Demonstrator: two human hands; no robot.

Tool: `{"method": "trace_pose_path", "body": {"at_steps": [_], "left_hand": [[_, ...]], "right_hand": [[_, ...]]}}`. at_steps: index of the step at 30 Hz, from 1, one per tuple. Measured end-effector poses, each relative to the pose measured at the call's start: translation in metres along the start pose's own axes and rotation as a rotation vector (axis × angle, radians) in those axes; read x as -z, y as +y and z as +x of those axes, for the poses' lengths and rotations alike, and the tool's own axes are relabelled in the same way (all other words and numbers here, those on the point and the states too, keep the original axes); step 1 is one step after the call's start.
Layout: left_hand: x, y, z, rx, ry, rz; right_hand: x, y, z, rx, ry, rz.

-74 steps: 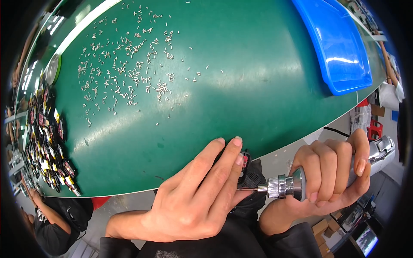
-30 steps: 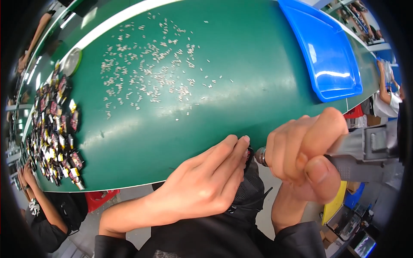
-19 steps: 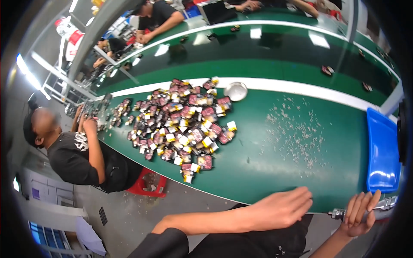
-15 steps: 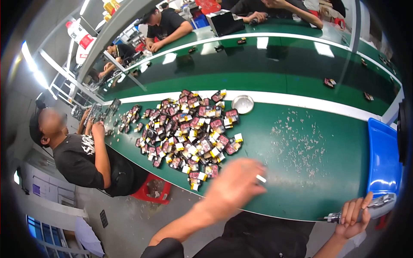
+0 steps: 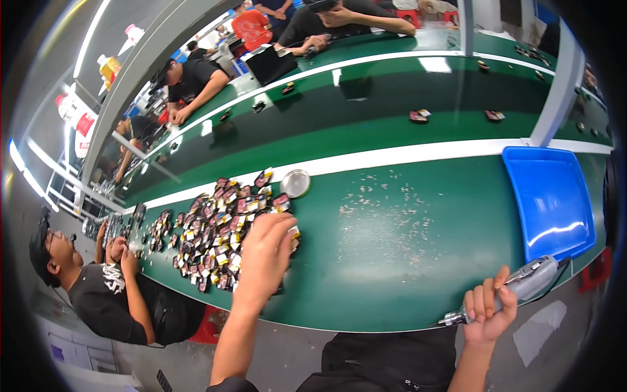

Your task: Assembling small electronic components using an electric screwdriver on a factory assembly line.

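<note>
My left hand [image 5: 264,251] reaches over the right side of a pile of small black modules [image 5: 219,228] with dark red faces and white and yellow tabs. Its fingers are bent, with the thumb apart from them, and I see nothing held; the modules just under it are partly hidden. At the table's front edge, my right hand [image 5: 488,306] is wrapped round a grey electric screwdriver [image 5: 530,277], its bit pointing left. Small pale screws [image 5: 392,225] lie scattered over the green table [image 5: 326,287] between my hands.
A round metal dish [image 5: 295,183] sits beside the pile. At the right lies a blue tray [image 5: 555,202]. Beyond a white rail [image 5: 418,152], several modules rest on a green belt [image 5: 366,127]. A co-worker [image 5: 111,287] works at the left; others sit opposite.
The view has swung right, so the table contents sit farther left. My left hand has moved left from the bare table in front of the pile onto its right edge. My right hand still grips the screwdriver.
</note>
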State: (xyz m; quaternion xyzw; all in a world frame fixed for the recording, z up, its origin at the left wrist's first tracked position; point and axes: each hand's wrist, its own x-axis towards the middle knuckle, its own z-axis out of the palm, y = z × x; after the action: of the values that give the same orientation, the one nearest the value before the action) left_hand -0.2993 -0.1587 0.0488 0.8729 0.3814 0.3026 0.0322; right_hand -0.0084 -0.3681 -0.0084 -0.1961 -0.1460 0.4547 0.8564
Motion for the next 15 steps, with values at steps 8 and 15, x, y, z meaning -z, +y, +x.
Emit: {"method": "trace_pose_path", "body": {"at_steps": [8, 15], "left_hand": [[-0.071, 0.013, 0.06, -0.141, -0.157, 0.073], [-0.078, 0.006, 0.065, -0.294, -0.219, 0.306]], "right_hand": [[0.004, -0.006, -0.002, -0.055, -0.022, 0.098], [0.005, -0.004, -0.001, -0.046, -0.004, 0.157]]}}
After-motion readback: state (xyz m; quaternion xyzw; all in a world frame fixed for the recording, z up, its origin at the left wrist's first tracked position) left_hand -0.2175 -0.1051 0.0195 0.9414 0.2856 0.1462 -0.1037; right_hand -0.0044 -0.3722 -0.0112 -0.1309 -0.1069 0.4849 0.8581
